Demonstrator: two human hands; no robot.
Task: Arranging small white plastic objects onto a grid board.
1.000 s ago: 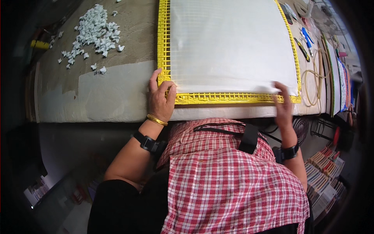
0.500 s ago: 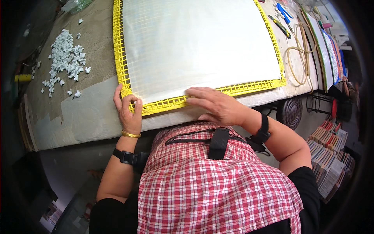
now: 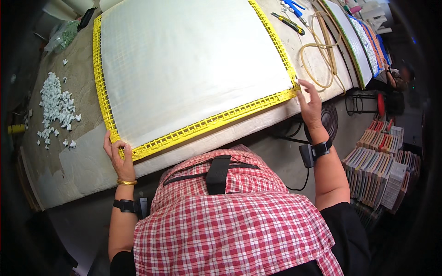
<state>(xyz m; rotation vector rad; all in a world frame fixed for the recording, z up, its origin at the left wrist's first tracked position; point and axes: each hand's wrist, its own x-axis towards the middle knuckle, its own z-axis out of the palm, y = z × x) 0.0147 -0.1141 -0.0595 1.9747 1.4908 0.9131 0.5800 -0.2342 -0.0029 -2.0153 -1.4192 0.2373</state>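
A large yellow plastic grid frame (image 3: 209, 122) lies flat on the worktable (image 3: 87, 161), covered by a white mesh sheet (image 3: 193, 64). My left hand (image 3: 118, 155) grips the frame's near left corner, fingers curled over the yellow edge. My right hand (image 3: 311, 103) is at the near right corner, fingers spread and touching the frame's edge. Both wrists wear black bands; the left also has a gold bangle.
A pile of small white pieces (image 3: 57, 108) lies on the table to the left. Pliers (image 3: 287, 23), a looped tan cord (image 3: 320, 50) and mosaic panels (image 3: 359, 43) lie to the right. Stacked tile sheets (image 3: 377, 165) and a stool (image 3: 363, 103) stand on the floor.
My right hand has moved from the middle of the near edge out to the right corner. My left hand stays on the left corner. The view has shifted.
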